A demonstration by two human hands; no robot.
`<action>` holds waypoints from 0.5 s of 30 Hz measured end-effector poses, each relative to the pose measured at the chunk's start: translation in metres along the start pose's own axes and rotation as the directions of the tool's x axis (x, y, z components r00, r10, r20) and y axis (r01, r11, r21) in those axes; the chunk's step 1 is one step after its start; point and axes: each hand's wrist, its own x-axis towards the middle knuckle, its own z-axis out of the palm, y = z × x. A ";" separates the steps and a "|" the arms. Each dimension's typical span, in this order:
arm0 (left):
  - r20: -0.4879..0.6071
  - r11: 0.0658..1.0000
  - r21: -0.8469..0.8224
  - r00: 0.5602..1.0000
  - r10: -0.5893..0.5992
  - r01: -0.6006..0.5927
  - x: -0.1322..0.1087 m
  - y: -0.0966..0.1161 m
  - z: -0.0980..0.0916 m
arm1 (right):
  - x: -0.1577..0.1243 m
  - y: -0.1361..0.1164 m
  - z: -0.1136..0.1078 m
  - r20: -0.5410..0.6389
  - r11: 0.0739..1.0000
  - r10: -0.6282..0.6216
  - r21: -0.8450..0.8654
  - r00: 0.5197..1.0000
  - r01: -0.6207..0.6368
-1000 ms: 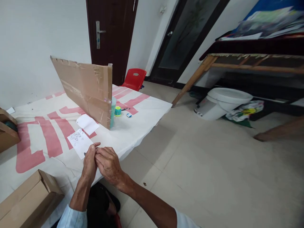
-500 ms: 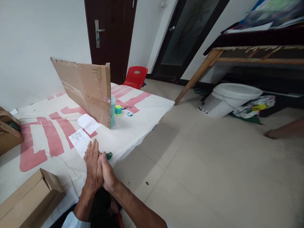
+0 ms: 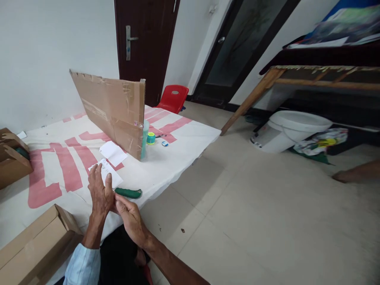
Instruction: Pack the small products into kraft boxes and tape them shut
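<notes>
Above the table's front edge, my left hand (image 3: 101,192) is raised with its fingers spread and thumb apart, holding nothing. My right hand (image 3: 130,217) reaches in from the right, its fingers stretched out and touching the heel of the left palm; some fingertips are hidden. A green, curved, handle-like object (image 3: 128,192) lies on the cloth just beyond the hands. Past the left fingers sits a paper with pen marks (image 3: 111,176), partly covered by the hand. Another white paper (image 3: 113,153) lies behind it.
A cardboard panel (image 3: 113,114) stands upright on the table, with a green-yellow jar (image 3: 151,138) and a small round lid (image 3: 165,144) beside it. Cardboard boxes (image 3: 38,245) (image 3: 13,158) are at left. A red chair (image 3: 173,98) and white bucket (image 3: 292,130) stand farther off.
Palms that were pressed together have come apart. My left hand has moved left and spread its fingers, while my right hand slid down toward its heel. More of the green object shows.
</notes>
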 end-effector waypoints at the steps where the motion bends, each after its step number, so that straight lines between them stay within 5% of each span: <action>1: -0.021 1.000 0.013 1.000 0.005 -0.005 0.002 0.001 -0.001 | 0.000 0.001 -0.002 -0.028 0.999 -0.014 -0.034 1.000 0.013; 7: 0.020 0.995 -0.090 0.999 -0.035 0.037 -0.013 0.011 -0.021 | 0.024 0.011 -0.048 -0.116 0.950 -0.042 -0.313 0.992 0.004; 11: 0.090 0.984 -0.140 0.991 -0.096 0.108 -0.043 0.034 -0.057 | 0.069 0.005 -0.107 -0.183 0.658 -0.124 -0.751 0.975 -0.057; 15: -0.011 1.000 -0.023 1.000 0.009 -0.009 -0.084 0.049 -0.119 | 0.105 -0.006 -0.158 -0.192 0.513 -0.145 -0.854 0.971 -0.092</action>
